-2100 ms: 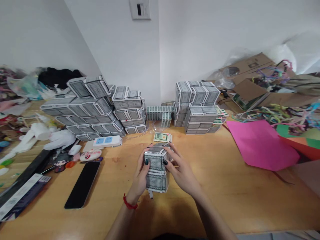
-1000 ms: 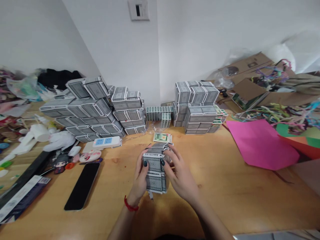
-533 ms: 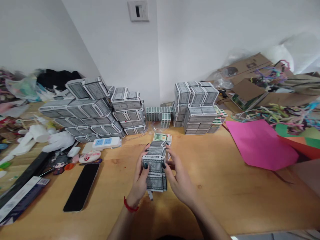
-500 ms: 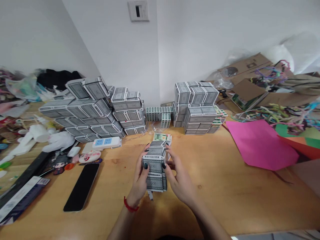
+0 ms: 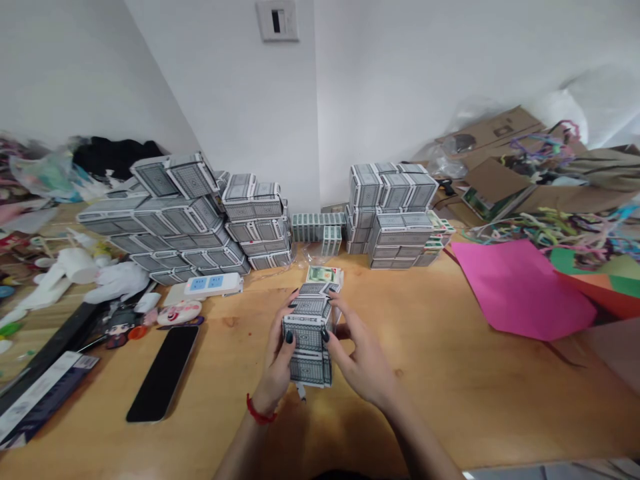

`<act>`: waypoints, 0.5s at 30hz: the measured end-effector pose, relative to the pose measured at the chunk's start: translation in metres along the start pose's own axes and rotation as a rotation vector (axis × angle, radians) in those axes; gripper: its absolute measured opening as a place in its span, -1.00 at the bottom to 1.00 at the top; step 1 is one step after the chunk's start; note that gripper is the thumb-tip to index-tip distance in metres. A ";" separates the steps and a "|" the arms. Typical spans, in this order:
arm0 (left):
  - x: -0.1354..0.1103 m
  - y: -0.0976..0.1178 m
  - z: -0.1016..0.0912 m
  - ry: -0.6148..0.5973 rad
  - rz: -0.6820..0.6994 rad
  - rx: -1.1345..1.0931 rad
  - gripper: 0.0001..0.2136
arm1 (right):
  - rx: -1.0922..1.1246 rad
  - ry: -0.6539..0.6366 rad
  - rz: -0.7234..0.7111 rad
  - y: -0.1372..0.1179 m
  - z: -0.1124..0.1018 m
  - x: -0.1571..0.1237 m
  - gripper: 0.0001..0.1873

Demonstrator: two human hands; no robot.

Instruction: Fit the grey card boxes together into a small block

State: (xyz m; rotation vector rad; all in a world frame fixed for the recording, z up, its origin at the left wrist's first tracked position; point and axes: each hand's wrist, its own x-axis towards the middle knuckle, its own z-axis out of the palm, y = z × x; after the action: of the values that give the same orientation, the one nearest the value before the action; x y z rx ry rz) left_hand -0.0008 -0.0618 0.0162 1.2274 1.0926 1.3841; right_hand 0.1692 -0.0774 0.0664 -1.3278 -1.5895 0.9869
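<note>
Both my hands grip a block of grey-patterned playing cards (image 5: 306, 339) at the middle of the table, near me. My left hand (image 5: 274, 363) is curled along its left side, the thumb pressed on the near face. On the right side, my right hand (image 5: 361, 357) has its thumb on the near face and its fingers toward the far top. Just beyond the block lies a green-and-white card pack (image 5: 324, 274), partly covered by the block. A small white piece (image 5: 301, 391) pokes out below the block.
Tall stacks of similar card blocks stand at the back left (image 5: 180, 223) and back right (image 5: 400, 230). A row of green-edged packs (image 5: 319, 227) sits between them. To the left are a phone (image 5: 164, 375) and a power strip (image 5: 213, 285); pink paper (image 5: 523, 290) lies right.
The card block has shifted very slightly left, and its near end a little toward me. My hands stay around it, moving slightly with it.
</note>
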 end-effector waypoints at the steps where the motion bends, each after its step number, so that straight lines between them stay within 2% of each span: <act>1: 0.000 -0.001 -0.001 -0.006 0.011 -0.002 -0.62 | -0.011 -0.007 -0.020 0.001 -0.001 0.000 -0.47; 9: 0.003 -0.003 -0.002 -0.059 0.010 -0.080 -0.72 | 0.081 -0.044 -0.087 0.012 0.001 -0.003 -0.53; 11: 0.008 -0.001 0.000 -0.028 0.011 -0.161 -0.78 | 0.094 -0.049 -0.125 0.016 0.003 -0.004 -0.52; 13: 0.013 0.004 0.002 0.051 -0.027 -0.243 -0.81 | 0.068 -0.052 -0.177 0.020 0.003 -0.004 -0.50; 14: 0.015 0.007 0.001 0.081 -0.073 -0.285 -0.79 | 0.043 -0.057 -0.203 0.022 0.003 -0.003 -0.49; 15: 0.018 0.011 0.001 0.080 -0.144 -0.332 -0.65 | 0.015 -0.070 -0.229 0.023 0.002 -0.003 -0.49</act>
State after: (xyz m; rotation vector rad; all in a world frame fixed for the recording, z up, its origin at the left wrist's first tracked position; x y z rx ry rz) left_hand -0.0019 -0.0458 0.0292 0.8447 0.9394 1.4448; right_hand 0.1756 -0.0771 0.0439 -1.0831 -1.7397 0.9099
